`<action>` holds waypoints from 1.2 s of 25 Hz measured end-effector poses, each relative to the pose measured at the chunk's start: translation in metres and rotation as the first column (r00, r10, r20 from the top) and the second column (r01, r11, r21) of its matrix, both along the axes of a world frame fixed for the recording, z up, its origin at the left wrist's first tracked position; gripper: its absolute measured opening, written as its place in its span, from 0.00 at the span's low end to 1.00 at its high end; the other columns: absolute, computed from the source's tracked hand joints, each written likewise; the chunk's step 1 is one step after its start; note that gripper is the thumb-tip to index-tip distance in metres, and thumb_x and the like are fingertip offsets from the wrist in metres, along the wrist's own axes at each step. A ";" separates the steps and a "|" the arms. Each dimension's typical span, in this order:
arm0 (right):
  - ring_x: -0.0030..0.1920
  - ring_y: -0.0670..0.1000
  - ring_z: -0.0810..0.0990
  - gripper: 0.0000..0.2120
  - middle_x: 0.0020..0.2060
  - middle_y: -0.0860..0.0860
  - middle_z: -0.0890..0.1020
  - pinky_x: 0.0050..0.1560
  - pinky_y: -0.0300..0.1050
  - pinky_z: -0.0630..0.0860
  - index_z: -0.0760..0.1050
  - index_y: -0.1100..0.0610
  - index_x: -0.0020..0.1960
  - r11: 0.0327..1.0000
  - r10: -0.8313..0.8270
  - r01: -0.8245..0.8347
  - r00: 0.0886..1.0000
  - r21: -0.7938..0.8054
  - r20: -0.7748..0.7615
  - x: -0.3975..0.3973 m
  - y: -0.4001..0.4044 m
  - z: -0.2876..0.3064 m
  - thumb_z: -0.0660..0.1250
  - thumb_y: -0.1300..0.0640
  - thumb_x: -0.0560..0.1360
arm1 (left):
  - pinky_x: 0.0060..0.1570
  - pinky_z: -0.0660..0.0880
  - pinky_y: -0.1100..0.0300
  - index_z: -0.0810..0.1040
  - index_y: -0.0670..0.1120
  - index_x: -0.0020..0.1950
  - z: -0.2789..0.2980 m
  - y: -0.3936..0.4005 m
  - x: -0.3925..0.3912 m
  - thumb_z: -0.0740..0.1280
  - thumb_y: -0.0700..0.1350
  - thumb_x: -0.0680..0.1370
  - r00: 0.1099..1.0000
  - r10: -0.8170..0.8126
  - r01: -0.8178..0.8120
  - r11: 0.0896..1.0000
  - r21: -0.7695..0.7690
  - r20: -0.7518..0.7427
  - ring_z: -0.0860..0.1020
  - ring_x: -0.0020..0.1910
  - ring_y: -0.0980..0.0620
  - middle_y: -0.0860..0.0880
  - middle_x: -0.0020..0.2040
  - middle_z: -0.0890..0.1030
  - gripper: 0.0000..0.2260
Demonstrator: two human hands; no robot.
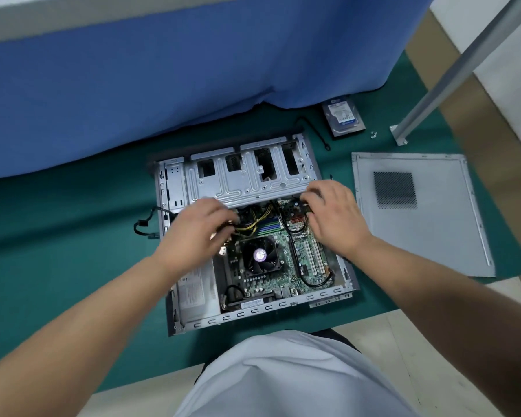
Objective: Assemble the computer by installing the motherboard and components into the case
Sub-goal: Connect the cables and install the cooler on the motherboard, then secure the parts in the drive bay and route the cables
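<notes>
Two hands inside the open case (175, 188), which lies flat on the green mat (57, 236). Motherboard (271, 275) seated in it, fan (259, 255) mid-board. My left hand (193, 233) curls into the yellow-black cables (253, 225); right hand (333, 215) curled at the board's far corner, grip unclear. Side panel (433, 230) right; hard drive (343, 117) beyond.
</notes>
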State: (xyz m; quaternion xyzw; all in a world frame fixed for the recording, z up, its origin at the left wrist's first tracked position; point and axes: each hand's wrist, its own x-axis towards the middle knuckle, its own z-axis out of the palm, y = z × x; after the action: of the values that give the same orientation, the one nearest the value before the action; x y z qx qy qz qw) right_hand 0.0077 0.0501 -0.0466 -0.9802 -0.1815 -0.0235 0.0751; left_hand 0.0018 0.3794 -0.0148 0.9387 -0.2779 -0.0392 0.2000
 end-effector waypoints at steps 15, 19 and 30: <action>0.31 0.51 0.78 0.48 0.38 0.55 0.78 0.26 0.42 0.71 0.35 0.49 0.83 0.857 -0.377 0.515 0.632 0.003 -0.677 0.015 0.019 0.046 0.61 0.70 0.76 | 0.78 0.54 0.34 0.46 0.60 0.83 -0.024 -0.034 0.055 0.59 0.26 0.75 0.975 0.202 -0.131 0.862 0.490 -0.095 0.50 0.81 0.32 0.41 0.84 0.46 0.46; 0.33 0.53 0.80 0.47 0.38 0.55 0.79 0.27 0.45 0.74 0.36 0.50 0.83 0.856 -0.390 0.517 0.637 -0.008 -0.665 0.010 0.019 0.042 0.61 0.70 0.75 | 0.78 0.53 0.34 0.46 0.60 0.83 -0.026 -0.035 0.051 0.59 0.26 0.75 0.977 0.189 -0.117 0.866 0.486 -0.102 0.50 0.81 0.32 0.41 0.84 0.46 0.46; 0.65 0.55 0.79 0.41 0.69 0.54 0.78 0.62 0.48 0.75 0.51 0.52 0.83 0.910 -0.172 0.399 0.605 0.109 -0.777 0.043 -0.021 0.034 0.68 0.40 0.79 | 0.80 0.52 0.43 0.68 0.60 0.77 -0.013 -0.033 0.063 0.58 0.63 0.81 0.964 0.245 -0.200 0.924 0.325 -0.105 0.55 0.82 0.42 0.46 0.82 0.61 0.24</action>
State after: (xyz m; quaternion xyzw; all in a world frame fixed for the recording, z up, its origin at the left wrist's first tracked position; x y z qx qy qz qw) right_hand 0.0506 0.0296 -0.0128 -0.8965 0.0318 0.3482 0.2720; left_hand 0.0650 0.3463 -0.0281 0.9786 -0.1445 -0.1273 0.0720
